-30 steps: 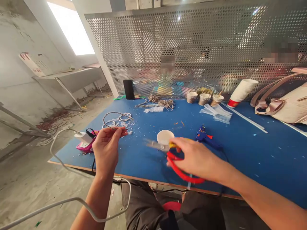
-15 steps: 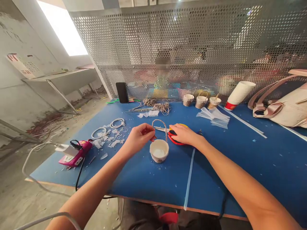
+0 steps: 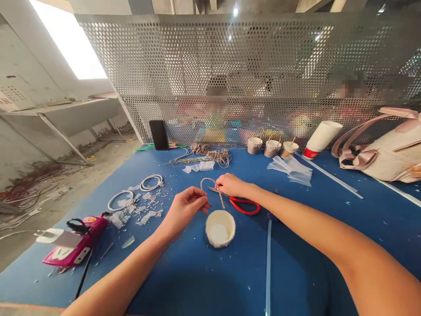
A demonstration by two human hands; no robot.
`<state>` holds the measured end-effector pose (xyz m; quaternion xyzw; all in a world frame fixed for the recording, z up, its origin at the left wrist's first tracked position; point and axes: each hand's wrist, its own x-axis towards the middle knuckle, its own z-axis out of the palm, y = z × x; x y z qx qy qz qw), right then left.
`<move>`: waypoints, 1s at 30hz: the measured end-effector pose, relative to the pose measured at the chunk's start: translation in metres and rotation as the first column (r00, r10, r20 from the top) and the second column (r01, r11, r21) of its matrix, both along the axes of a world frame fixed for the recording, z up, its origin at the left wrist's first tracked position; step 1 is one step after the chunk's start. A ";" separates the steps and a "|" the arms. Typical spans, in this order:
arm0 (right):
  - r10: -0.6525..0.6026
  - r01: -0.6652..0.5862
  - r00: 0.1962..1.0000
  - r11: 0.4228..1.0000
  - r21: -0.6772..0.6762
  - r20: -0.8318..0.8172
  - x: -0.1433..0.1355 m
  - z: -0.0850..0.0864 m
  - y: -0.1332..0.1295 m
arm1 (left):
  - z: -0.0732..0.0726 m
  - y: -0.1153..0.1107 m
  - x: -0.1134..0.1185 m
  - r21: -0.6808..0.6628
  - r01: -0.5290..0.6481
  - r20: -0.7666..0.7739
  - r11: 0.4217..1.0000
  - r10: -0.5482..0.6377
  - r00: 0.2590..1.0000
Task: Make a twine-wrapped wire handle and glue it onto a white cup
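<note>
A curved, cord-wrapped strip [image 3: 208, 179] forms an arch above the table. My left hand [image 3: 189, 205] pinches its left end, and the fingers of my right hand [image 3: 228, 185] are closed on its right side. Just below stands a small whitish cup [image 3: 220, 228], open side up, apart from both hands. Red-handled scissors [image 3: 245, 207] lie on the blue table beneath and beside my right hand, their blades pointing left and partly covered by it.
Left are white rings [image 3: 151, 182], scraps and a pink power strip [image 3: 74, 245]. Behind lie cord bundles [image 3: 219, 157], a phone [image 3: 159, 134], small cups [image 3: 272, 148], clear strips [image 3: 292, 169], stacked paper cups [image 3: 324, 138] and a pink bag [image 3: 388, 147]. A perforated metal screen [image 3: 184, 66] closes the back.
My right hand has left the scissors and moved left onto the arched strip. The strip has come away from the cup. The camera view has shifted.
</note>
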<state>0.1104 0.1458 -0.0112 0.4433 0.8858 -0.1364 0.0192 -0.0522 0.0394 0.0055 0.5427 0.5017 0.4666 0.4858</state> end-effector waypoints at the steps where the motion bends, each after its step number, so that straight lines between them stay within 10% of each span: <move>1: 0.002 -0.002 1.000 1.000 -0.003 0.011 -0.001 -0.001 0.000 | -0.002 -0.001 0.001 -0.008 0.010 0.002 1.000 -0.010 1.000; 10: 0.025 -0.009 0.988 0.994 0.108 -0.151 -0.011 0.017 -0.007 | 0.007 -0.018 0.004 -0.003 0.046 0.101 0.999 -0.046 0.994; 23: 0.241 -0.359 0.830 0.921 -0.150 -0.504 -0.123 0.017 0.003 | 0.006 -0.043 0.017 -0.006 0.173 0.351 0.985 -0.160 0.922; 30: 0.073 -0.210 0.841 0.957 -0.199 -0.536 -0.072 0.052 0.000 | 0.004 -0.035 0.010 0.056 0.086 0.174 0.995 -0.095 0.980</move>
